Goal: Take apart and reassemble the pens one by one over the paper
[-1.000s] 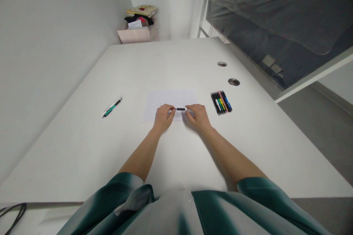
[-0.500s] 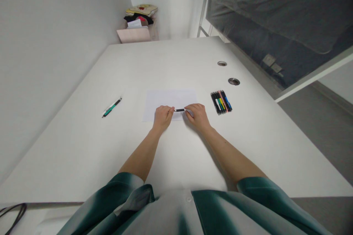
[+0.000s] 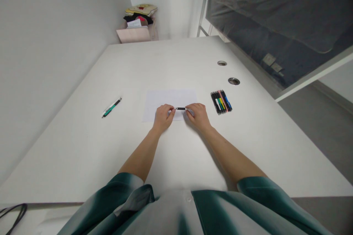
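White single sheet (image 3: 171, 97) underlies one pen (image 3: 180, 108) that left grip (image 3: 162, 116) and right grip (image 3: 199, 114) pinch.

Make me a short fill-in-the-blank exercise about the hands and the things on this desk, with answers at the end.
1. Between the left hand and the right hand, the visible middle of the pen is ____.
2. The row of pens lies to the ____ of the white sheet.
3. Near the right edge of the desk are ____ round metal fittings.

Missing words: black; right; two.
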A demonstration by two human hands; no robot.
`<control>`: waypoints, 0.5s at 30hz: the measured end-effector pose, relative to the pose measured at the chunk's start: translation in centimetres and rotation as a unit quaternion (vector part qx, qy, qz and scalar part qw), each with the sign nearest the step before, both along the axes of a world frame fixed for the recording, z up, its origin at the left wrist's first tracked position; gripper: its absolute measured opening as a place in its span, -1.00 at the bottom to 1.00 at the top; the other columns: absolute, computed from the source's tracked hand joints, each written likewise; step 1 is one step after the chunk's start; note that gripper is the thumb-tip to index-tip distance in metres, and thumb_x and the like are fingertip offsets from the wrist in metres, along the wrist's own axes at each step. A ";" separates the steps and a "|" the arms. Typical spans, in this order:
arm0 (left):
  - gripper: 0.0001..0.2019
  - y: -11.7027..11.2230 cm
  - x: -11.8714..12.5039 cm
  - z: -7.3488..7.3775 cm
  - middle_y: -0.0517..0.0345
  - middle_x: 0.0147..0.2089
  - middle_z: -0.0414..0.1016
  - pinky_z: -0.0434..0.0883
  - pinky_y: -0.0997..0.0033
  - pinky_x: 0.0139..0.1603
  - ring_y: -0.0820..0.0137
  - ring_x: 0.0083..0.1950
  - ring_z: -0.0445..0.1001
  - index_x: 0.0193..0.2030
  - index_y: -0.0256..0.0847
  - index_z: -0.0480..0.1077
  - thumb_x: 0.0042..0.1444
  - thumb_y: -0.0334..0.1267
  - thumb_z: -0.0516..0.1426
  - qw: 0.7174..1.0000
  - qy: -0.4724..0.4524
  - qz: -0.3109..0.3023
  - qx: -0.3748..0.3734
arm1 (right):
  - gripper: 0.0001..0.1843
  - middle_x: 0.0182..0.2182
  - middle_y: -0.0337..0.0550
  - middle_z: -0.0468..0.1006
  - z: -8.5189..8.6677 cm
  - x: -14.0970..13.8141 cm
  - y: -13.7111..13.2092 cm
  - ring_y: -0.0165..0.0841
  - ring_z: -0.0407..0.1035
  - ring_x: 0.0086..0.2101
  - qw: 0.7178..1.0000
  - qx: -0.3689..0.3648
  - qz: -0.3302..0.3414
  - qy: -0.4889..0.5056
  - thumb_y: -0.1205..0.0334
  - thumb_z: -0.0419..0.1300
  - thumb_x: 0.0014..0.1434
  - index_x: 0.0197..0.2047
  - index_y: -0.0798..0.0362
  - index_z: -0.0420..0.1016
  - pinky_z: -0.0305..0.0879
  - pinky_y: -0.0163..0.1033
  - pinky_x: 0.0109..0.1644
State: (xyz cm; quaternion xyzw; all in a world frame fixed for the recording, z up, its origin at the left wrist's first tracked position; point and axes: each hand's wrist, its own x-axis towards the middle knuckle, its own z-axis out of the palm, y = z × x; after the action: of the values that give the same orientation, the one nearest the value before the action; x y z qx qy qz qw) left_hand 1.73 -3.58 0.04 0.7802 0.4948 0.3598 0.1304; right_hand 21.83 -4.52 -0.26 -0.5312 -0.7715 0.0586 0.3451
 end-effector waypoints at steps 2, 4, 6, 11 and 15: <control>-0.80 0.1 0.0 -0.1 0.08 -0.27 0.51 0.29 0.26 -0.08 0.30 -0.19 0.43 -0.27 -0.20 0.40 0.28 -0.21 0.01 1.000 0.003 0.002 0.001 | -0.77 -0.20 -0.03 0.60 0.0 0.0 0.0 -0.17 0.36 -0.15 1.000 -0.002 0.000 -0.001 0.27 0.07 0.22 -0.16 0.05 0.55 0.13 -0.05 0.01; -0.78 0.1 0.0 -0.1 0.08 -0.30 0.50 0.29 0.26 -0.10 0.31 -0.21 0.42 -0.32 -0.19 0.39 0.29 -0.20 0.00 1.000 0.004 0.004 -0.002 | -0.76 -0.19 -0.03 0.60 0.0 0.0 0.0 -0.17 0.37 -0.14 1.000 -0.003 0.001 0.000 0.28 0.07 0.22 -0.16 0.05 0.55 0.13 -0.05 0.02; -0.76 0.2 0.0 0.0 0.08 -0.32 0.49 0.30 0.26 -0.12 0.31 -0.24 0.41 -0.36 -0.19 0.38 0.28 -0.20 0.00 1.000 -0.006 0.003 -0.001 | -0.77 -0.20 -0.03 0.60 -0.1 0.0 0.0 -0.17 0.37 -0.15 1.000 -0.002 0.003 0.000 0.28 0.08 0.21 -0.16 0.06 0.55 0.14 -0.05 0.02; -0.76 0.0 -0.1 0.4 0.08 -0.34 0.52 0.35 0.29 -0.12 0.33 -0.24 0.46 -0.40 -0.19 0.40 0.24 -0.23 0.02 0.995 -0.104 0.005 -0.005 | -0.76 -0.21 -0.03 0.60 0.0 0.0 0.0 -0.18 0.38 -0.16 1.000 0.001 0.005 0.003 0.28 0.08 0.20 -0.17 0.06 0.56 0.15 -0.06 -0.01; -0.79 -0.3 0.1 0.7 0.16 -0.43 0.52 0.39 0.35 -0.17 0.38 -0.31 0.50 -0.50 -0.18 0.37 0.14 -0.26 0.08 0.976 -0.204 0.050 -0.054 | -0.76 -0.22 -0.03 0.61 0.0 0.1 0.1 -0.18 0.38 -0.17 1.000 -0.002 0.001 0.001 0.28 0.08 0.19 -0.17 0.05 0.57 0.15 -0.07 -0.02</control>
State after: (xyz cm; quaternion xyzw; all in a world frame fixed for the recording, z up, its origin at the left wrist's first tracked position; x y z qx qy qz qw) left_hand 1.85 -3.90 0.70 0.6567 0.5145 0.4902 0.2525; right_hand 21.91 -4.45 -0.27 -0.5309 -0.7719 0.0608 0.3445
